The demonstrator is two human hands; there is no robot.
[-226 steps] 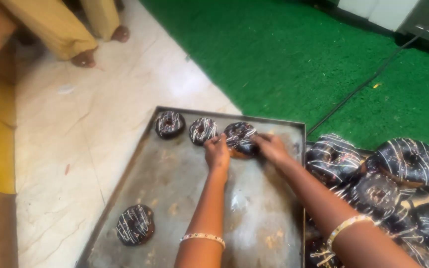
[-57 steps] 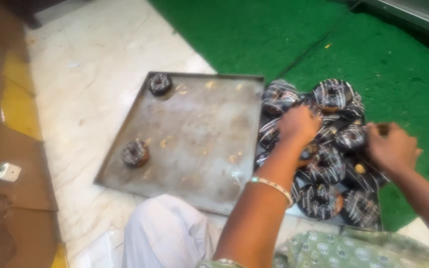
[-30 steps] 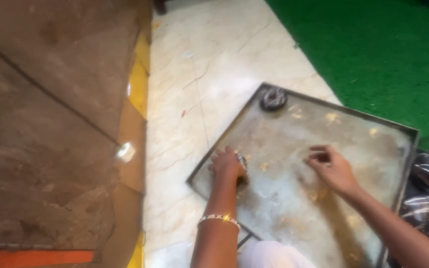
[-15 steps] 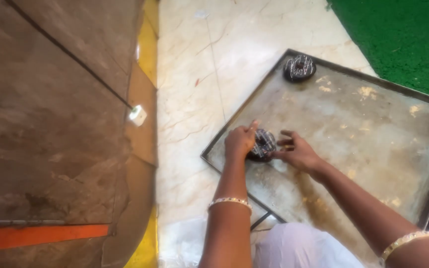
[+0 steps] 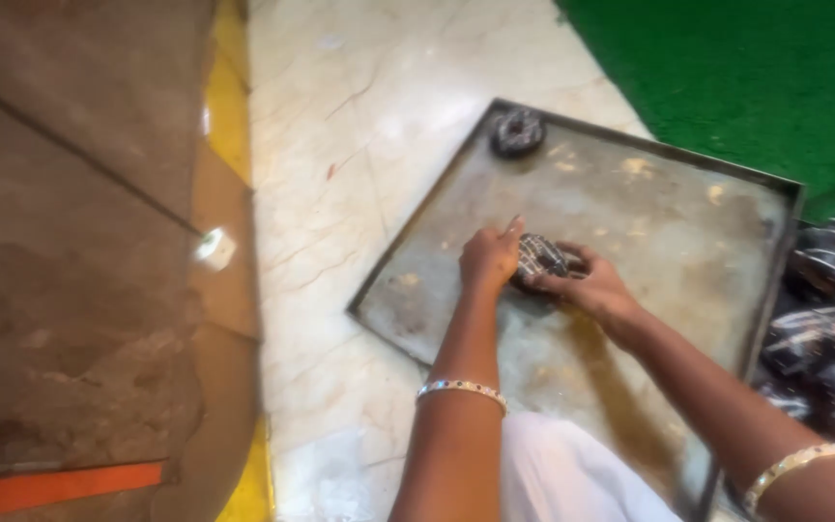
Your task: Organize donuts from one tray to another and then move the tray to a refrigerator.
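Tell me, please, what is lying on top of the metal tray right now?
On the metal tray lie two dark doughnuts with white stripes: one in the far corner, one between the left hand and right hand. Golden crumbs dot it. The arms hide part of its surface.

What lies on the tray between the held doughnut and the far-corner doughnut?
Nothing: in the head view, only bare, stained tray separates the held doughnut from the corner doughnut.

No packages, labels, signs or screens (none visible anywhere).
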